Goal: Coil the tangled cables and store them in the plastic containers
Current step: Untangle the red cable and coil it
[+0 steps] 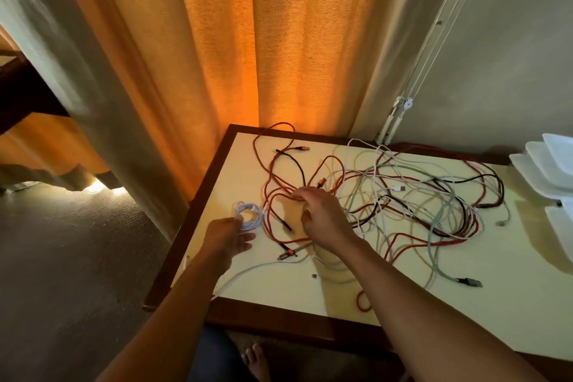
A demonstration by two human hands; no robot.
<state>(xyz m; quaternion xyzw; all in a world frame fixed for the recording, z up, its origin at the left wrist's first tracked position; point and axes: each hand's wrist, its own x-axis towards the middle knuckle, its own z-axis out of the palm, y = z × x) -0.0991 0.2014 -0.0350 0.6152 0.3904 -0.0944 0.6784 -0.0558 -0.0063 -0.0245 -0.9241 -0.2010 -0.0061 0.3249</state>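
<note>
Head view has the left hand (pixel 231 239) resting loose-fingered on the white coil (pixel 247 214) near the left edge of the table (pixel 403 291) while the right hand (pixel 319 214) curls its fingers round a red cable (pixel 276 197) mid-tangle, which is best drawn out slowly, one strand alone.

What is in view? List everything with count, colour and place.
table: one, cream top, dark wood rim, ahead.
red cables: several, tangled across the table.
black cables: a few, within the tangle.
white cables: several, mid-tangle.
pale green cable: one, right of the tangle.
coiled cable: one, white, table's left side.
plastic containers: several, white, stacked at the right edge.
curtain: one, orange, behind the table.
carpet: grey-brown, left.
bare foot: one, below the near edge.
left hand: touching the coiled cable.
right hand: fingers curled on red cables.
</note>
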